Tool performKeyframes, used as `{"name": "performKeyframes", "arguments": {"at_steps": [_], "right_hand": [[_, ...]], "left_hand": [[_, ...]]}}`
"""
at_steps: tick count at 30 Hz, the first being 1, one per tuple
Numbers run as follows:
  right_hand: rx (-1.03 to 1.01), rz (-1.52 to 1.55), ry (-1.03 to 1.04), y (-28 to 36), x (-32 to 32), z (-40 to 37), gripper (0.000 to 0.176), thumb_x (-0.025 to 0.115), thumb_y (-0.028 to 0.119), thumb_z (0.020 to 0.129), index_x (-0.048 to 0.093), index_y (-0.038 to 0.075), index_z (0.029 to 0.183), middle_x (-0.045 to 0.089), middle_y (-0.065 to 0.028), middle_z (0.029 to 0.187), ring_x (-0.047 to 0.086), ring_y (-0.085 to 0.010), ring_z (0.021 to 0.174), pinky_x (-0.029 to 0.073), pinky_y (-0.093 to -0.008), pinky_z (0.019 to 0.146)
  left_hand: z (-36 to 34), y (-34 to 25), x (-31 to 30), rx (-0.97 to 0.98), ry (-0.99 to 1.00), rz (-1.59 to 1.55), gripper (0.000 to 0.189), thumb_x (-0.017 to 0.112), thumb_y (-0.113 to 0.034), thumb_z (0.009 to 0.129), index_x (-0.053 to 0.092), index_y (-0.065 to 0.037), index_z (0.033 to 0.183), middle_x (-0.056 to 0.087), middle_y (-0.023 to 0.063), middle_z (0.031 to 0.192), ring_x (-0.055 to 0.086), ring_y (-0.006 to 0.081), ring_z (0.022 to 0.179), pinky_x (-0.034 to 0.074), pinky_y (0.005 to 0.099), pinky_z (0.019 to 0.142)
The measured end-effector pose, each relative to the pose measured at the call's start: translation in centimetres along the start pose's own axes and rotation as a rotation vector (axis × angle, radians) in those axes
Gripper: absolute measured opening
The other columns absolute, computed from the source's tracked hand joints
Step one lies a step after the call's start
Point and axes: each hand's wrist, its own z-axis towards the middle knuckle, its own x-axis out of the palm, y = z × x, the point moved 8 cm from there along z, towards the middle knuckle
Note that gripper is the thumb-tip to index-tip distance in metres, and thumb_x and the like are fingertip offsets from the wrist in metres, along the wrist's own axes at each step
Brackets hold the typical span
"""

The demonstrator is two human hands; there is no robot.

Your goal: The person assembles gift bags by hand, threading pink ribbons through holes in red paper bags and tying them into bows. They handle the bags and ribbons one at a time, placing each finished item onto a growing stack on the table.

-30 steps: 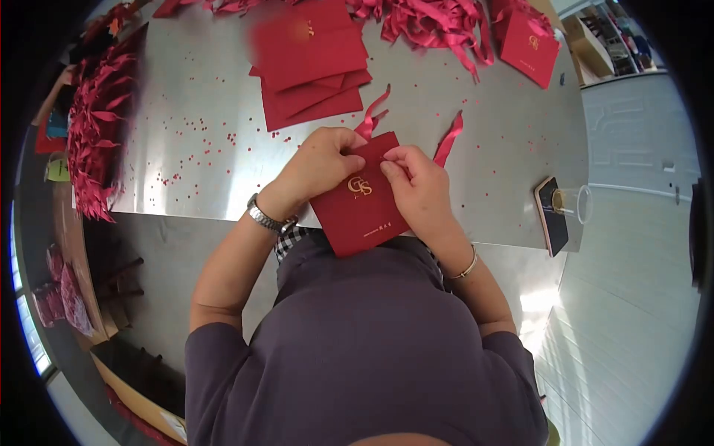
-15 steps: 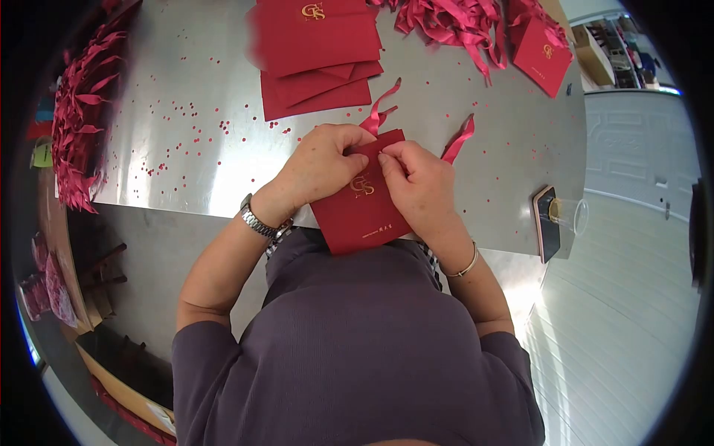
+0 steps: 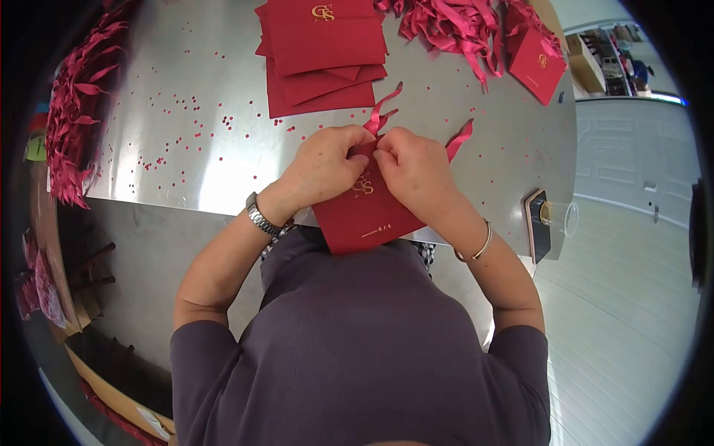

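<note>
A red paper bag (image 3: 368, 223) with gold lettering is tilted over the table's front edge, against my lap. My left hand (image 3: 326, 163) is closed around its upper left side, the thumb lying on the front. With fingertips pinched together, my right hand (image 3: 416, 175) is at the bag's upper edge, close beside the left thumb. Whether a ribbon lies inside that pinch is hidden. A pink-red ribbon (image 3: 376, 119) rises from behind the top of the bag near my left fingers. Another ribbon end (image 3: 460, 138) sticks out beyond my right hand.
Stacked red bags (image 3: 323, 44) lie ahead, with a ribbon heap (image 3: 457, 33) to their right. One ribboned bag (image 3: 538, 67) is at far right. Many ribbons (image 3: 78, 111) hang along the left side. A phone (image 3: 537, 223) and clear cup (image 3: 569, 218) sit at the right edge. Red dots litter the metal table (image 3: 167, 82).
My right hand has turned and shifted slightly to the left along the bag's top, its forearm swinging outward. My left hand keeps its hold. The whole view has shifted slightly.
</note>
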Motion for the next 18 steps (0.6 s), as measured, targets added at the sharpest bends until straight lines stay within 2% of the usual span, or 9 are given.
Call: {"name": "performKeyframes", "arguments": {"at_steps": [5,7,8,9,11,13,15,17,18], "right_hand": [[0.207,0.221,0.089,-1.0,-0.2,0.5,0.016,0.062,0.008,0.083,0.054,-0.001,0.094,0.065,-0.0191,0.079,0.064,-0.038,0.076,0.05,-0.0461,0.068],[0.26,0.285,0.145,-1.2,0.3,0.4,0.019,0.063,0.008,0.083,0.054,0.0,0.098,0.065,-0.0197,0.081,0.064,-0.0386,0.078,0.05,-0.0464,0.069],[0.178,0.153,0.151,-0.7,0.2,0.4,0.02,0.063,0.008,0.083,0.054,-0.001,0.099,0.066,-0.0192,0.081,0.065,-0.0381,0.079,0.05,-0.0456,0.07],[0.095,0.021,0.159,0.0,0.3,0.5,0.022,0.063,0.008,0.083,0.055,-0.001,0.101,0.066,-0.0187,0.082,0.065,-0.0376,0.079,0.05,-0.0448,0.07],[0.085,0.069,0.161,0.2,-0.2,0.4,0.021,0.062,0.008,0.084,0.055,-0.001,0.101,0.066,-0.0189,0.082,0.065,-0.0379,0.08,0.05,-0.045,0.071],[0.068,0.114,0.164,0.5,-0.2,0.5,0.021,0.062,0.008,0.084,0.055,-0.001,0.101,0.066,-0.019,0.083,0.065,-0.0382,0.08,0.05,-0.0453,0.071],[0.194,0.326,0.144,-0.4,0.2,0.1,0.019,0.061,0.008,0.083,0.055,-0.001,0.099,0.066,-0.0196,0.084,0.064,-0.0397,0.08,0.05,-0.0467,0.072],[0.198,0.301,0.159,-0.5,0.5,0.0,0.019,0.059,0.008,0.084,0.054,-0.001,0.1,0.066,-0.0208,0.083,0.064,-0.0406,0.08,0.05,-0.0483,0.071],[0.206,0.282,0.163,-0.6,0.6,-0.1,0.02,0.058,0.009,0.084,0.052,-0.001,0.101,0.065,-0.0219,0.083,0.064,-0.0414,0.079,0.05,-0.0498,0.07]], "left_hand": [[-0.5,-0.9,0.0,0.028,-0.034,0.109,0.027,0.058,-0.009,0.082,0.065,-0.004,0.108,0.068,0.0173,0.094,0.065,0.0348,0.089,0.051,0.0428,0.078],[-0.6,-1.3,0.2,0.036,-0.008,0.203,0.03,0.061,-0.003,0.085,0.063,-0.002,0.115,0.07,0.0149,0.097,0.068,0.026,0.088,0.051,0.034,0.079],[-0.7,-1.3,0.3,0.033,-0.011,0.199,0.03,0.061,-0.003,0.085,0.063,-0.002,0.115,0.07,0.0149,0.097,0.068,0.026,0.088,0.051,0.034,0.079],[-0.9,-1.6,0.3,0.071,-0.03,0.216,0.03,0.061,-0.003,0.084,0.063,-0.002,0.114,0.069,0.0159,0.096,0.067,0.0279,0.088,0.051,0.0351,0.079],[-1.1,-1.9,0.3,0.103,-0.057,0.23,0.03,0.061,-0.003,0.083,0.063,-0.002,0.113,0.069,0.017,0.096,0.067,0.0299,0.087,0.051,0.0362,0.078],[-1.0,-1.6,0.0,0.061,-0.08,0.232,0.026,0.058,-0.012,0.081,0.064,-0.005,0.105,0.067,0.0186,0.092,0.063,0.0378,0.088,0.05,0.0474,0.077],[-0.7,-1.4,-0.2,0.062,-0.059,0.171,0.026,0.058,-0.012,0.081,0.064,-0.006,0.106,0.067,0.019,0.091,0.063,0.0385,0.088,0.05,0.048,0.077],[-0.7,-1.2,0.2,0.069,-0.031,0.113,0.027,0.057,-0.012,0.081,0.063,-0.006,0.106,0.067,0.0194,0.091,0.063,0.0392,0.089,0.05,0.0486,0.077],[-0.9,-1.4,0.4,0.135,-0.07,0.159,0.028,0.056,-0.012,0.081,0.062,-0.007,0.108,0.067,0.0196,0.091,0.062,0.0401,0.089,0.05,0.0495,0.077]]}}
